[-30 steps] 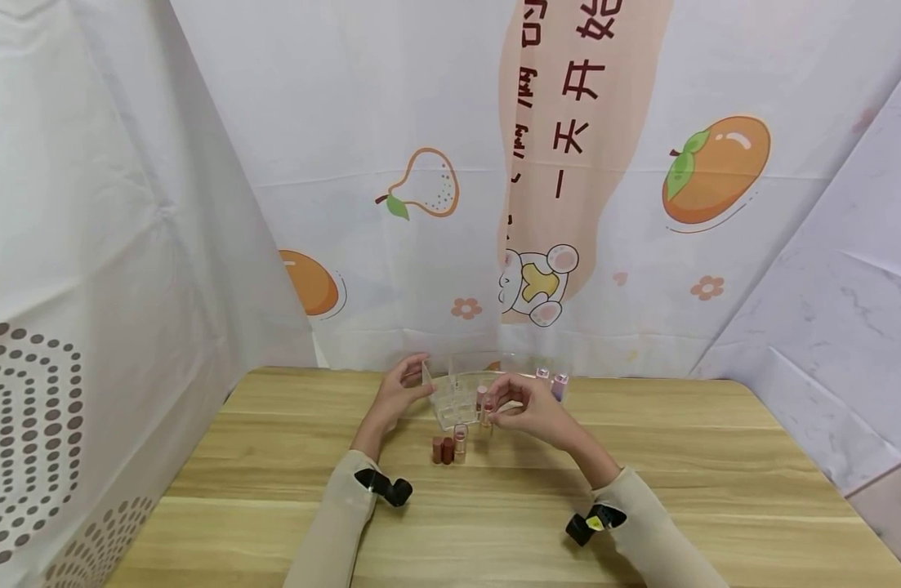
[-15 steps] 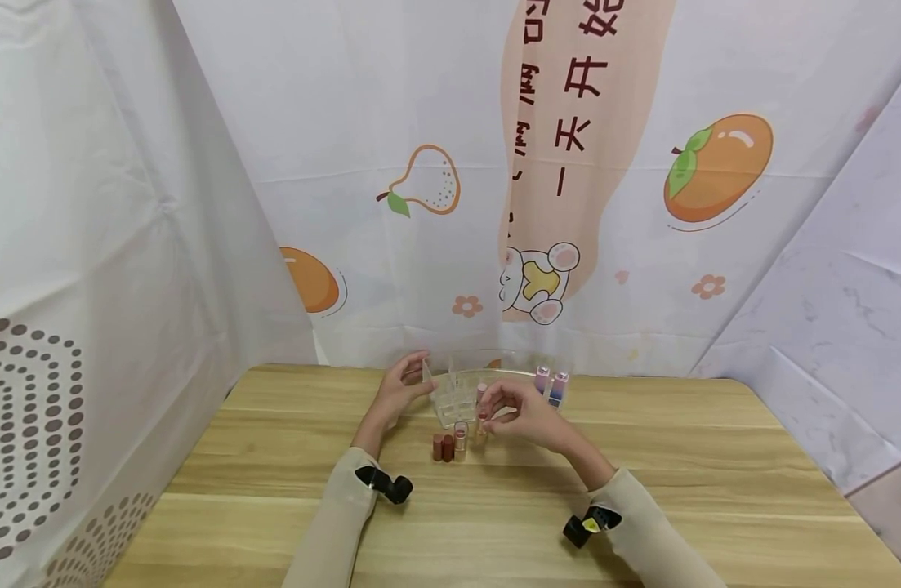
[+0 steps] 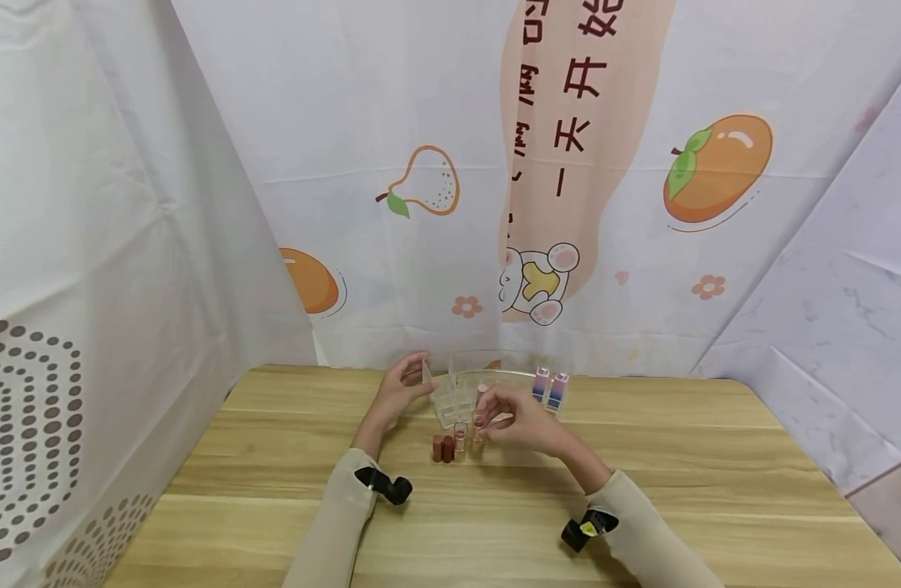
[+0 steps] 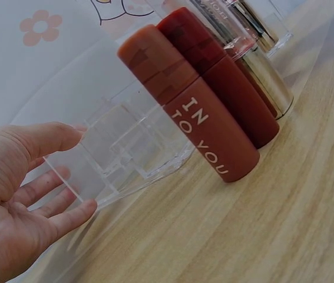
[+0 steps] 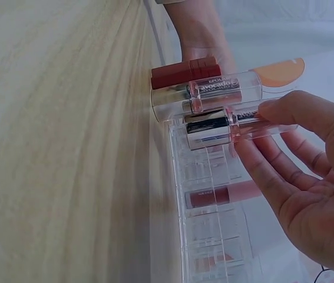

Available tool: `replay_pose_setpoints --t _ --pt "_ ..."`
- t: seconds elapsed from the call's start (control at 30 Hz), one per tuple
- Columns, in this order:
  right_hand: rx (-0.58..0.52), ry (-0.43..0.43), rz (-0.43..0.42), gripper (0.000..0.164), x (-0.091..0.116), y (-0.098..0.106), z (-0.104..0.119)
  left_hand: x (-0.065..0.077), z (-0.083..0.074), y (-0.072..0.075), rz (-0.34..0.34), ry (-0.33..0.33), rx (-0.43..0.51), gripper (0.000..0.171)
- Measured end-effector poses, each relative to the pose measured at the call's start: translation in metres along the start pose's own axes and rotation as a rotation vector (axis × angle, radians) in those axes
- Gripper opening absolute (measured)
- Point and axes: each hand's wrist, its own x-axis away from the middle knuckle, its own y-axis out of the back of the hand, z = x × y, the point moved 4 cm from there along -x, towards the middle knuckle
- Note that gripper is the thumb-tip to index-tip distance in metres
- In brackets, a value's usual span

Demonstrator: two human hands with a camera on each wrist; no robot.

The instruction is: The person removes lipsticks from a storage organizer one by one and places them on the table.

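Your right hand [image 3: 522, 420] pinches the clear-capped lipstick [image 5: 231, 126] near the organizer [image 3: 456, 402], just right of its standing twin [image 5: 215, 95]; hold it plumb, clear of that neighbour. Your left hand [image 3: 399, 394], fingers relaxed, touches the organizer's left end; steady it lightly.

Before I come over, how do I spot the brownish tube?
On the wooden table, find the clear organizer. On the person's side of it, tubes stand in a little row; look at the row's left end. The brownish tube there shows pale letters, IN TO YOU, and is lighter than the dark red tube beside it.
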Motion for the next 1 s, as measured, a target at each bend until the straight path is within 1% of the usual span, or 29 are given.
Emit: replay_pose_setpoints --t 0.6,0.83,1.0 --pt "-0.005 -0.006 0.046 0.023 0.0006 -0.0065 -0.003 0.001 0.0017 0.0011 0.015 -0.006 0.006 0.064" --pt "0.014 -0.021 0.044 0.023 0.0004 -0.007 -0.0036 0.0 0.001 0.0008 0.008 -0.011 0.004 0.064" --pt "0.015 -0.013 0.057 0.022 0.0 -0.0077 -0.0035 -0.0003 0.0006 0.0006 0.008 -0.014 0.005 0.064"
